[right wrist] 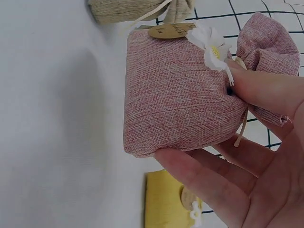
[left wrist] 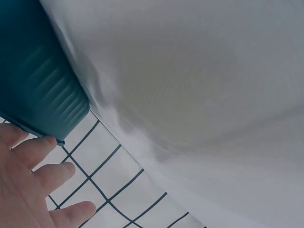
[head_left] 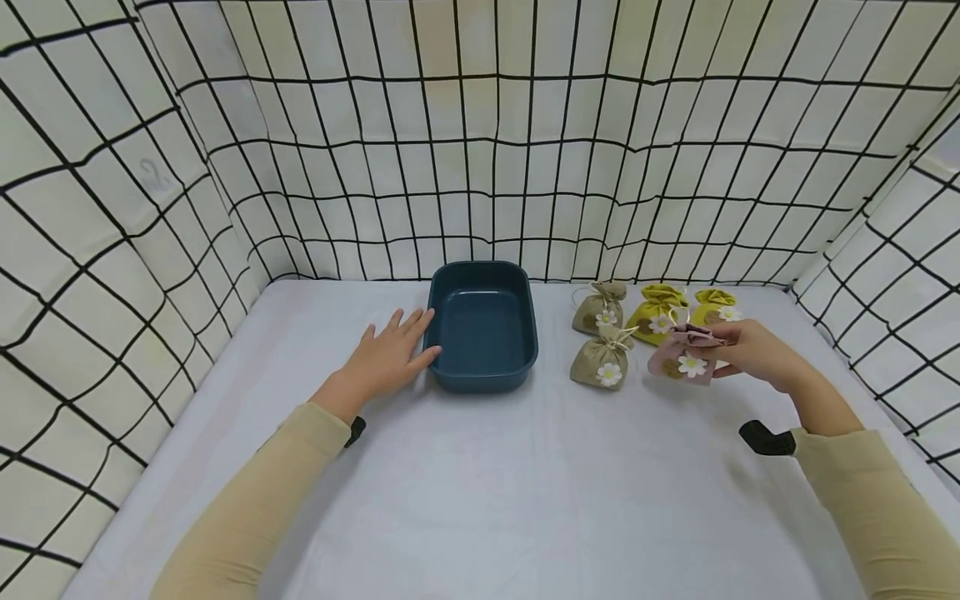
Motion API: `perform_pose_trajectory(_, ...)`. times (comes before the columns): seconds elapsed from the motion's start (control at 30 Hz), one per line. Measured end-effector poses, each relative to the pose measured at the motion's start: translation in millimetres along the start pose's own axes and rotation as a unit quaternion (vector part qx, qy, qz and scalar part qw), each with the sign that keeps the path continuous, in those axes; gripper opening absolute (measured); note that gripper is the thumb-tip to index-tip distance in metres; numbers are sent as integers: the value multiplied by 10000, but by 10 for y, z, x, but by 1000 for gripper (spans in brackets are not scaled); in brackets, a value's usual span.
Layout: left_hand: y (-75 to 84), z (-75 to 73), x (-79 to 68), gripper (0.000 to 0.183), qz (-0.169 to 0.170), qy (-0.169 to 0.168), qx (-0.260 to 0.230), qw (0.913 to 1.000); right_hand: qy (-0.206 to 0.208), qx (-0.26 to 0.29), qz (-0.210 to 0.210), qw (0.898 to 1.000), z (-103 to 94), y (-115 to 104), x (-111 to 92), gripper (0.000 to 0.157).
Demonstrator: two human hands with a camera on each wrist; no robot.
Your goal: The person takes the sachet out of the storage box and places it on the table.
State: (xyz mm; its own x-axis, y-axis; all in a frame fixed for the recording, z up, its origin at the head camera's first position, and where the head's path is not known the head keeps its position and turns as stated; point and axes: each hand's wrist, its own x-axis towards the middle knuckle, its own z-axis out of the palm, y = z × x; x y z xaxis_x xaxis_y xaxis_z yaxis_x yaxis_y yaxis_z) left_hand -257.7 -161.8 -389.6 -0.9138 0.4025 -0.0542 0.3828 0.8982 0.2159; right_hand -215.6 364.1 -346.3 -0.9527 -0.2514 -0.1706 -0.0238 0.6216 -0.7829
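A pink drawstring pouch (right wrist: 180,95) with a white daisy and a brown tag is held by my right hand (head_left: 757,358), thumb at its gathered neck and fingers beneath. In the head view this pink pouch (head_left: 678,358) is lifted over the table in front of two yellow pouches (head_left: 656,315). My left hand (head_left: 390,350) lies with spread fingers against the left side of a dark teal rectangular bin (head_left: 482,333). The left wrist view has the fingertips (left wrist: 45,142) right at the bin's rim.
Two beige drawstring pouches (head_left: 600,362) with daisies sit between the bin and the pink pouch. A white cloth (head_left: 480,500) covers the table. Black-and-white grid panels (head_left: 480,167) stand around its back and sides.
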Motion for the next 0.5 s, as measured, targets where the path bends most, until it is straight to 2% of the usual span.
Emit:
perform_pose_trajectory(0.2,-1,16,6,75,11,-9,-17,10000,-110,65,52,9999,58,89,19,38)
perform_pose_trajectory(0.5,9,-9,6,75,-22,-38,-27,10000,-295,81,269,9992,113,159,57,44)
